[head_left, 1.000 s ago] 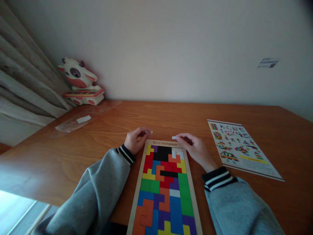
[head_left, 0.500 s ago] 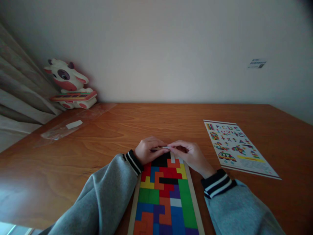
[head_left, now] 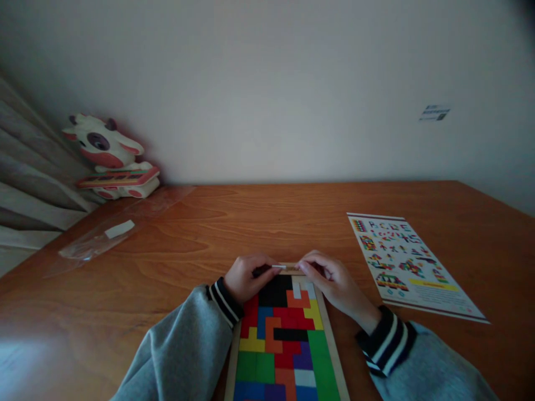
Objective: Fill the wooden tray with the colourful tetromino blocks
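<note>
- Head view: a pale curtain (head_left: 31, 189) hangs in folds, well to the left of the wooden tray (head_left: 333, 351).
- Left of the tray and beyond its far end, a cow toy (head_left: 111, 153) with a keyboard stands on the brown table (head_left: 200, 228), near the wall (head_left: 267, 83).
- Nearer the tray than the curtain, clear plastic wrapping (head_left: 86, 248) lies crumpled, with a white label (head_left: 120, 229) on it.
- Your left hand (head_left: 246, 278) is over the tray's far left corner. Its grip is narrow: thumb and fingers pinch a thin white piece (head_left: 280, 267), its free end pointing right along the tray's far edge.
- The tray lies flat before you, its near end cut off from sight. Coloured blocks (head_left: 290, 318) fill the part you can see: black and white at the far end, green down the right side, with red, orange, yellow, blue and purple among them.
- Your right hand (head_left: 340, 287) is at the tray's far right corner, thumb and fingertips close together; whether they hold anything, you cannot tell.
- Right of the tray, well apart, a printed sheet (head_left: 413, 267) lies flat.
- Beyond that, a small sticker (head_left: 434, 113) is on the wall.
</note>
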`<state>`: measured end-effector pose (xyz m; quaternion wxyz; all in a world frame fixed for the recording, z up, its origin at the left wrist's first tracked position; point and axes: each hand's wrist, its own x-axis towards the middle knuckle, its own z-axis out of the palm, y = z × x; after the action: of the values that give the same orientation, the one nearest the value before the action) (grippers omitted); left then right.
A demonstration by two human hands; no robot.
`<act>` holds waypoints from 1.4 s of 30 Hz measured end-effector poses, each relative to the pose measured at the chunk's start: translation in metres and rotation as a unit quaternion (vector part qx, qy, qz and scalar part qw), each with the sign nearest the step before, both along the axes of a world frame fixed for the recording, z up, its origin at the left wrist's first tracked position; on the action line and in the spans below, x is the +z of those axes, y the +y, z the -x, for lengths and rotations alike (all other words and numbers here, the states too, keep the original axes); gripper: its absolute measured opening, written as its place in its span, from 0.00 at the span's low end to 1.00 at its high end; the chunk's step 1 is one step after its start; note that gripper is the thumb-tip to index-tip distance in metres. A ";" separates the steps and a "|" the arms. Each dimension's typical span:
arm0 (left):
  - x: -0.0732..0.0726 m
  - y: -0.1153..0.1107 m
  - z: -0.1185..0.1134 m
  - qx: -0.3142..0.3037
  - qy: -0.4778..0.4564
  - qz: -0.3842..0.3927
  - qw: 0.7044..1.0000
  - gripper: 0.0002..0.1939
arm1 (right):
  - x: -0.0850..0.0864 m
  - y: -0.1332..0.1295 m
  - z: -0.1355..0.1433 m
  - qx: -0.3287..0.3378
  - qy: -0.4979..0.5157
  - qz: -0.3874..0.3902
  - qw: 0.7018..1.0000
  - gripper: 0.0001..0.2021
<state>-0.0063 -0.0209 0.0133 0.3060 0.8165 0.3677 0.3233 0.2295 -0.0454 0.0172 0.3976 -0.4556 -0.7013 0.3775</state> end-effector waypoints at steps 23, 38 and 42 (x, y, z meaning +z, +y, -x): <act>-0.001 0.020 -0.011 0.091 0.019 0.017 0.995 0.20 | 0.001 0.001 -0.034 0.049 -0.142 -0.012 0.989 0.09; 0.005 0.005 -0.020 0.023 -0.023 0.018 0.999 0.15 | 0.008 -0.001 -0.025 -0.013 0.078 0.119 0.990 0.13; 0.005 -0.005 -0.030 0.000 -0.049 0.072 0.996 0.17 | 0.012 -0.010 -0.013 0.014 0.133 0.144 0.980 0.12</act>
<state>0.0238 -0.0259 0.0181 0.3817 0.7756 0.3741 0.3358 0.2422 -0.0551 0.0292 0.4122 -0.4438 -0.5867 0.5375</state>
